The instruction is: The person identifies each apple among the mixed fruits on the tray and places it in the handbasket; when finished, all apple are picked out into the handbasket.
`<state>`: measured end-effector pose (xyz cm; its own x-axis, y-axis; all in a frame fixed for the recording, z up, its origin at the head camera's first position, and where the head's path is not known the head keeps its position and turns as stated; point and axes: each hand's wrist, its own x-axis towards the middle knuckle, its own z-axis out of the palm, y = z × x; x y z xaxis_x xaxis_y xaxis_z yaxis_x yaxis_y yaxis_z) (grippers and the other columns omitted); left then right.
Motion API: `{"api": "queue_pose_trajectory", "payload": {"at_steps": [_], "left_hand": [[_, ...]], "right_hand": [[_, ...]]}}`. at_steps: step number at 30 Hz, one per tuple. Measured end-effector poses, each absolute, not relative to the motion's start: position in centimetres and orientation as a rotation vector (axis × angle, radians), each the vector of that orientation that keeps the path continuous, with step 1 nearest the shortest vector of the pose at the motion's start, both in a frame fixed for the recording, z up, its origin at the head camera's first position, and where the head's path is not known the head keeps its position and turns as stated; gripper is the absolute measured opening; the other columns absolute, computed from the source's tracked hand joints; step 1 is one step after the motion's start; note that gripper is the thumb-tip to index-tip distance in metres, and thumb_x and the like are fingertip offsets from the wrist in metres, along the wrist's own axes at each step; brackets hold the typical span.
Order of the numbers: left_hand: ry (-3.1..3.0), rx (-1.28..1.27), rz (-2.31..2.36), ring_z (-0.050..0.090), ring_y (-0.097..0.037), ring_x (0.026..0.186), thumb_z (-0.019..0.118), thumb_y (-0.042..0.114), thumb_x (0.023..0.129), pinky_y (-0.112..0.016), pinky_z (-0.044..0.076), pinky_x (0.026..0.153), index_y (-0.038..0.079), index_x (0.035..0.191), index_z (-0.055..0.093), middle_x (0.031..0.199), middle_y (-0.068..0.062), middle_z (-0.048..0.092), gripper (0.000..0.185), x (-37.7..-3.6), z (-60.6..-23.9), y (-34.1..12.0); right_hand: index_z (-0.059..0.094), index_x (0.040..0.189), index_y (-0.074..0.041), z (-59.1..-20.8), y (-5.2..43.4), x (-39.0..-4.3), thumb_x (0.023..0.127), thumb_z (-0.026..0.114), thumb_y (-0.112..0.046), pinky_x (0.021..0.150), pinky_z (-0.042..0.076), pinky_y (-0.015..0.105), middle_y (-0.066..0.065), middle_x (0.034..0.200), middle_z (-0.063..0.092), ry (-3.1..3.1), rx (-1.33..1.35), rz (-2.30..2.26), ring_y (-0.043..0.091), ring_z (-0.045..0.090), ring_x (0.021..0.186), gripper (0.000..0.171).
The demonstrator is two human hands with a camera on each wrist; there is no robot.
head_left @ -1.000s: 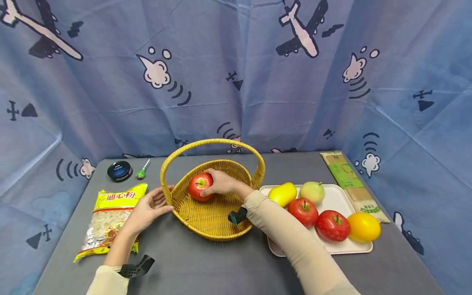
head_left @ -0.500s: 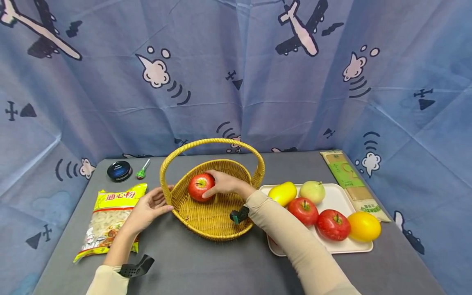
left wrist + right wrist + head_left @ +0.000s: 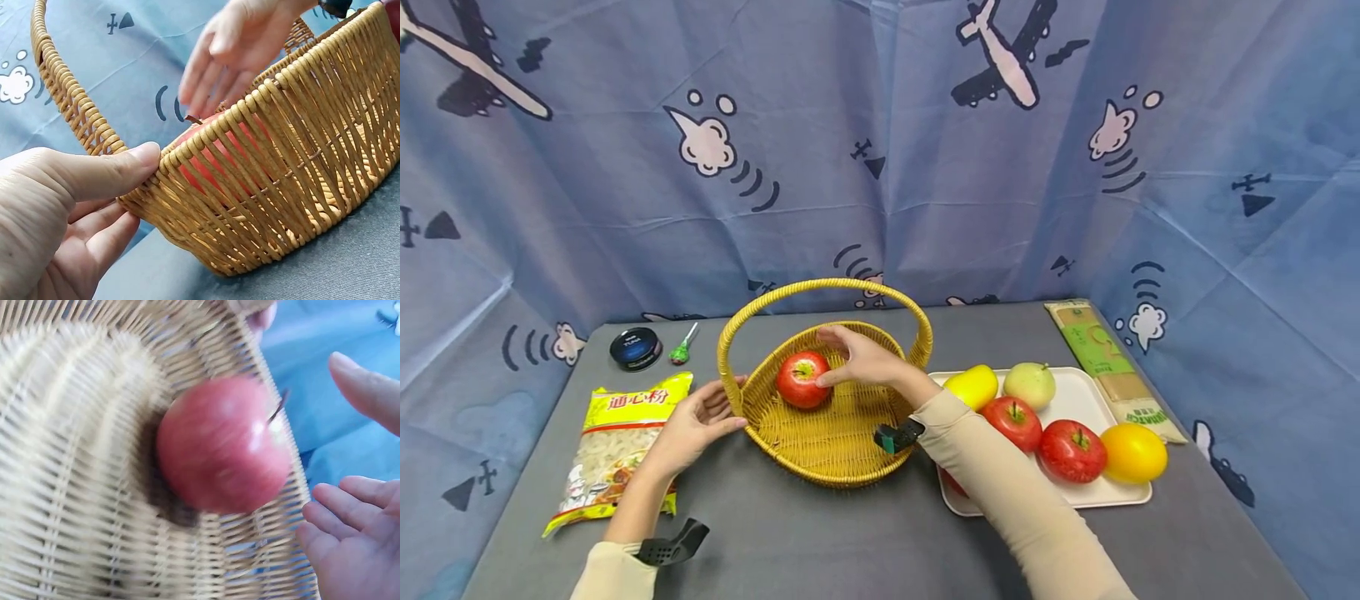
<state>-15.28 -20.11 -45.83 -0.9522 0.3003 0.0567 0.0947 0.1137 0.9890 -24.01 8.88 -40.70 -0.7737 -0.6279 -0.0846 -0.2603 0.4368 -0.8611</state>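
Note:
A red apple sits inside the yellow wicker basket, near its left end. My right hand is over the basket, just right of the apple, fingers spread and holding nothing. In the right wrist view a gap shows between the apple and that hand. My left hand pinches the basket's left end by the handle's foot. Up close in the left wrist view, the left hand's thumb presses the rim with the fingers below, and the apple shows red through the wicker.
Right of the basket, a white tray bears red apples, a yellow mango, a green pear and an orange-yellow fruit. A noodle packet lies beyond. At left are a macaroni bag, tuna can and lollipop.
My right hand has let go of the apple and drawn back slightly to the right, its fingers opening. The apple stays in the basket; my left hand keeps its hold. The head view has shifted slightly.

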Motion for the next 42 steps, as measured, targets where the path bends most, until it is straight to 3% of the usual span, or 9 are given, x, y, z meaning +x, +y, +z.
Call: {"api": "queue_pose_trajectory", "payload": {"at_steps": [11,18,24,33,37,42], "left_hand": [[2.227,0.446,1.976,0.050,0.004,0.120,0.067,-0.002,0.085,-0.011,0.043,0.098,-0.012,0.138,0.034,0.142,-0.031,0.039,0.064,-14.9,-45.8,-20.4],[2.221,0.456,1.975,0.049,0.004,0.121,0.068,0.002,0.085,-0.011,0.042,0.098,-0.009,0.139,0.035,0.143,-0.031,0.038,0.064,-15.1,-45.9,-20.5],[2.218,0.448,1.970,0.049,0.005,0.120,0.068,0.002,0.085,-0.010,0.042,0.098,-0.008,0.140,0.036,0.143,-0.030,0.038,0.064,-15.2,-45.9,-20.4],[2.217,0.412,1.942,0.048,0.005,0.121,0.066,0.000,0.086,-0.010,0.042,0.098,-0.006,0.140,0.036,0.144,-0.027,0.039,0.063,-15.2,-45.8,-20.2],[2.217,0.423,1.953,0.049,0.004,0.120,0.068,0.001,0.085,-0.010,0.042,0.098,-0.007,0.140,0.036,0.143,-0.029,0.038,0.064,-15.2,-45.8,-20.2],[2.219,0.449,1.961,0.050,0.004,0.120,0.068,0.002,0.085,-0.010,0.043,0.098,-0.009,0.139,0.036,0.142,-0.031,0.038,0.064,-15.2,-45.8,-20.2]], "right_hand": [[0.033,0.144,0.000,-36.7,10.9,-19.0,0.079,0.077,-0.010,0.118,0.027,0.034,0.015,0.149,0.037,2.219,-0.918,-1.400,0.022,0.034,0.139,0.079],[0.034,0.144,-0.006,-35.5,15.1,-15.0,0.080,0.077,-0.020,0.116,0.030,0.036,0.006,0.148,0.040,2.195,-0.915,-1.514,0.021,0.036,0.138,0.078],[0.033,0.145,-0.006,-35.6,20.0,-12.0,0.081,0.073,-0.005,0.113,0.032,0.022,0.015,0.148,0.038,2.278,-0.855,-1.638,0.024,0.036,0.137,0.075],[0.032,0.144,-0.001,-36.6,27.7,-7.9,0.079,0.070,0.007,0.104,0.034,0.006,0.021,0.145,0.038,2.585,-0.560,-1.709,0.000,0.041,0.129,0.075],[0.032,0.144,-0.003,-37.3,30.2,-6.4,0.081,0.071,0.002,0.099,0.035,0.002,0.011,0.144,0.042,2.731,-0.363,-1.644,-0.007,0.041,0.124,0.075],[0.030,0.145,-0.003,-38.9,32.6,-4.7,0.081,0.072,-0.001,0.095,0.036,0.000,-0.012,0.136,0.044,2.838,-0.143,-1.587,-0.014,0.040,0.119,0.076]]}}
